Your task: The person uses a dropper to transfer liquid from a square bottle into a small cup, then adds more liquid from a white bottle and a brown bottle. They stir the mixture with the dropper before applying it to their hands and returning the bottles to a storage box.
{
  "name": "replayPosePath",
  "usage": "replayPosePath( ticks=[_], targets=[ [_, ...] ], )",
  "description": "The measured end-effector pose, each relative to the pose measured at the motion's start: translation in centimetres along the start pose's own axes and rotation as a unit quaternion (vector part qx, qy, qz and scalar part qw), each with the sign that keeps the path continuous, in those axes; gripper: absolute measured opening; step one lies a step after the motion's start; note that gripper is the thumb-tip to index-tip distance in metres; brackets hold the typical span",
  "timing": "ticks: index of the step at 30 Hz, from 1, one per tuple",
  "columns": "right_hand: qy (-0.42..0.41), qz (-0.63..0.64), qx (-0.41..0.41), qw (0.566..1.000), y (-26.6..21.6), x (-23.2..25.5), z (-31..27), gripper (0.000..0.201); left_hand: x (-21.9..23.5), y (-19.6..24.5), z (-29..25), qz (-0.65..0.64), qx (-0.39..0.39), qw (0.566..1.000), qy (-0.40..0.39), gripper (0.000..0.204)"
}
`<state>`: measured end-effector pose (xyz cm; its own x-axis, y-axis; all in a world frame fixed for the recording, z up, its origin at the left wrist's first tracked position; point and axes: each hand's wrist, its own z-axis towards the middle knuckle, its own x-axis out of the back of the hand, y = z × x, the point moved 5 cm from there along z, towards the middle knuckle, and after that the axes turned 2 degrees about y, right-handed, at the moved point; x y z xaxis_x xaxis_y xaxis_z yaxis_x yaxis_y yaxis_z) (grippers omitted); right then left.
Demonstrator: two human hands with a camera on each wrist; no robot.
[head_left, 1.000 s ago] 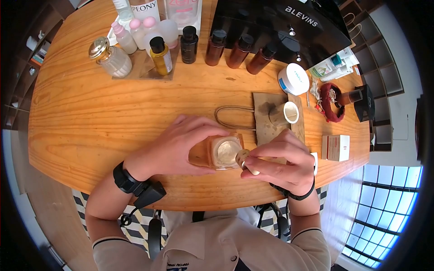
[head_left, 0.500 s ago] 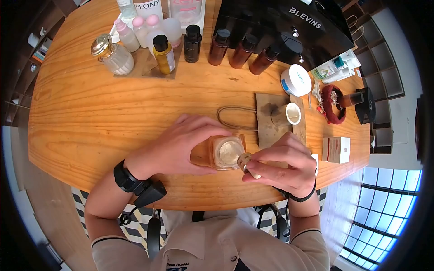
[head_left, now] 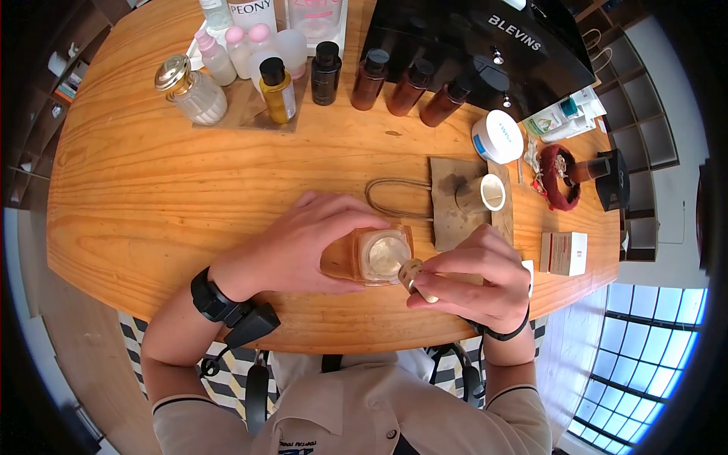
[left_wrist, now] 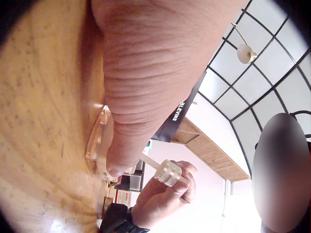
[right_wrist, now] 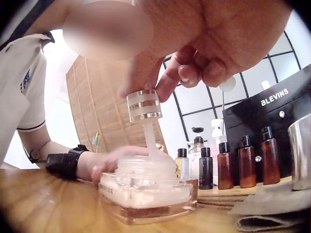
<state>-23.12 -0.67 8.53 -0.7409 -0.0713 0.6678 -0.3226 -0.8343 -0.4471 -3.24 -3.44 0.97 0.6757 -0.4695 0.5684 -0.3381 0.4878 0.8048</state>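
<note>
A pale wooden bench [head_left: 152, 182] fills most of the head view, carrying a black BLEVINS drawer case [head_left: 455, 45] at the upper right. Right of centre lies a brown paper bag [head_left: 446, 224]. The person's left hand [head_left: 292, 246], at the centre, curls its thumb and fingers around the jar's left side; the right hand [head_left: 481, 277], lower right of centre, pinches the dropper. Between them, on the bench, sits an open square glass jar [head_left: 384, 256] of whitish cream. It looks thick-based, rigid and fairly weighty for its size, probably slippery and chippable; its low side walls seem the surest hold, clear of the rim. Smallest is the banded dropper [head_left: 410, 274], tilted, its translucent stem [right_wrist: 150, 136] reaching down to the jar's mouth. It is likely light, best pinched at the firm collar [right_wrist: 144, 107], as the slender stem could bend.
</note>
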Motion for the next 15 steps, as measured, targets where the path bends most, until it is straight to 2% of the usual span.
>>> replayPosePath(
  ticks=[15],
  targets=[
    [0.005, -0.025, -0.011, 1.0, -0.26, 0.39, 0.21, 0.032, -0.02, -0.01, -0.04, 0.008, -0.008, 1.0, 0.014, 0.07]
  ],
)
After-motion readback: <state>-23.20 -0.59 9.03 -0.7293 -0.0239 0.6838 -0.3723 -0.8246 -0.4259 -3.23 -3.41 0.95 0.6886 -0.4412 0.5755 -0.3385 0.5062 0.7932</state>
